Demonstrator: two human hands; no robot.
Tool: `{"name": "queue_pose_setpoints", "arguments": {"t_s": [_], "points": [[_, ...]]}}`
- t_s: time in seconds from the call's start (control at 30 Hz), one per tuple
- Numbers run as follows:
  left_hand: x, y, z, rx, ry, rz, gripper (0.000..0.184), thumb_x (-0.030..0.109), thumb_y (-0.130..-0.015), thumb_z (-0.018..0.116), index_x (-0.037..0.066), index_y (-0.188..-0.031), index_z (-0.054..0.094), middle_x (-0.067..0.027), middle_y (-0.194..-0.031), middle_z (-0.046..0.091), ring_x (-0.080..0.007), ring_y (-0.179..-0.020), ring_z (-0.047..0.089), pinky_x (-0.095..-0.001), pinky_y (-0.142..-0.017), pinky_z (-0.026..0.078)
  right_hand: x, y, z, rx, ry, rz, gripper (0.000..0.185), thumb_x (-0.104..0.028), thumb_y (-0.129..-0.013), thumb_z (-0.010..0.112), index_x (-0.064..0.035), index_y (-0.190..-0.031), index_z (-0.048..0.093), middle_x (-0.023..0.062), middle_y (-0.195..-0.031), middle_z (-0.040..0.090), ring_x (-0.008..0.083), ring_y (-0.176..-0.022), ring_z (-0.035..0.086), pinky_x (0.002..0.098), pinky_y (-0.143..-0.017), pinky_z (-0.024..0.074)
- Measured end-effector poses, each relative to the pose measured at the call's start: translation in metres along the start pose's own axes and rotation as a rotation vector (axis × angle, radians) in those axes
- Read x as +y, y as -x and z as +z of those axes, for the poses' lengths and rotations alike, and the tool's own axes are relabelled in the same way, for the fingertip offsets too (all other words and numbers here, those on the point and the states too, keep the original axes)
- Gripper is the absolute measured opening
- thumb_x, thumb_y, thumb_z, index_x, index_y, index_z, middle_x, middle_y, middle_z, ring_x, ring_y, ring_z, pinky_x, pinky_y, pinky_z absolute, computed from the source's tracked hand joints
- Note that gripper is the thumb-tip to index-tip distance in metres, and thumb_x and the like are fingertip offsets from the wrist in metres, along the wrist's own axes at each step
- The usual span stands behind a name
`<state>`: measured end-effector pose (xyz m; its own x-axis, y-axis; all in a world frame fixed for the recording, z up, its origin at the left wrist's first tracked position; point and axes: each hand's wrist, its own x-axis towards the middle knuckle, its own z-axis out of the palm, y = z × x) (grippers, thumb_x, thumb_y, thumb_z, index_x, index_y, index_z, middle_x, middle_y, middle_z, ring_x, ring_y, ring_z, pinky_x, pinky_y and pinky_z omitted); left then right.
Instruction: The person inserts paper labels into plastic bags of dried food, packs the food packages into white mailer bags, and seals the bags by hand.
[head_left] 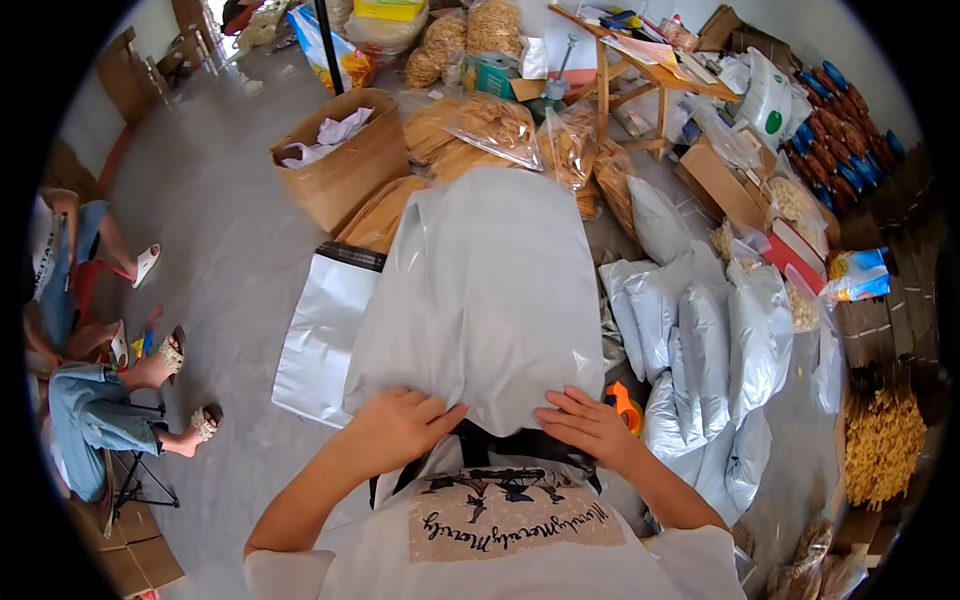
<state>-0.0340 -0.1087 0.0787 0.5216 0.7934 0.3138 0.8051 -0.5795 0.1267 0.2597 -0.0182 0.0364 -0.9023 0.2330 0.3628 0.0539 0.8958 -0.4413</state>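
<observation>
A large, full grey plastic bag (485, 290) stands right in front of me, its near edge close to my body. My left hand (405, 425) is at its near left corner, fingers curled on the plastic. On the near right part of the bag my right hand (590, 425) lies with its fingers spread. A flat white mailer bag (320, 335) with a dark strip along its top lies on the floor left of the grey bag. Just beyond my right hand is an orange tape dispenser (624, 408), partly hidden.
Filled grey bags (700, 350) are piled at the right. A cardboard box (345, 165) and clear bags of brown items (480, 125) stand beyond. A wooden table (660, 75) is at the back. Two people (95, 400) sit at the left.
</observation>
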Motion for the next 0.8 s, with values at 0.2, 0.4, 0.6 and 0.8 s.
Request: {"name": "queue_pose_setpoints", "arguments": {"t_s": [0.2,0.4,0.6,0.8], "points": [[-0.053,0.033,-0.050,0.694,0.736,-0.571,0.042,0.003,-0.073,0.057,-0.002,-0.114,0.053,-0.0113,-0.098,0.057,-0.0214,-0.096,0.052,-0.0330,-0.087,0.037,-0.009,-0.024,-0.031,0.394,-0.332,0.137,0.030,-0.021,-0.078,0.055,0.0046,-0.094,0.058,0.0175,-0.097,0.062,0.0333,-0.098,0.058,0.0461,-0.091,0.0403],[-0.044,0.014,-0.032,0.517,0.523,-0.495,0.093,-0.008,-0.065,0.065,0.003,-0.138,0.010,-0.0164,-0.144,0.016,-0.0257,-0.134,0.015,-0.0364,-0.107,0.015,-0.004,-0.046,-0.046,0.685,-0.489,0.185,0.051,-0.042,-0.088,0.047,0.0082,-0.086,0.057,0.0199,-0.084,0.064,0.0335,-0.085,0.063,0.0433,-0.082,0.0468],[-0.084,-0.039,-0.011,0.991,0.741,-0.532,0.023,-0.001,-0.086,0.046,-0.006,-0.108,0.052,-0.0061,-0.103,0.058,-0.0131,-0.098,0.052,-0.0255,-0.088,0.038,0.010,-0.078,-0.071,0.925,-0.569,0.333,0.027,-0.026,-0.085,0.051,0.0015,-0.086,0.048,0.0171,-0.084,0.060,0.0257,-0.081,0.060,0.0352,-0.077,0.0471],[-0.095,-0.087,-0.043,1.304,1.296,-0.344,0.024,0.014,-0.093,0.043,0.002,-0.112,0.052,-0.0027,-0.105,0.057,-0.0089,-0.096,0.051,-0.0252,-0.084,0.040,0.007,-0.094,-0.106,1.138,-0.041,0.394,0.012,-0.005,-0.079,0.038,-0.0004,-0.081,0.049,0.0073,-0.078,0.052,0.0145,-0.071,0.050,0.0271,-0.071,0.0406]]}}
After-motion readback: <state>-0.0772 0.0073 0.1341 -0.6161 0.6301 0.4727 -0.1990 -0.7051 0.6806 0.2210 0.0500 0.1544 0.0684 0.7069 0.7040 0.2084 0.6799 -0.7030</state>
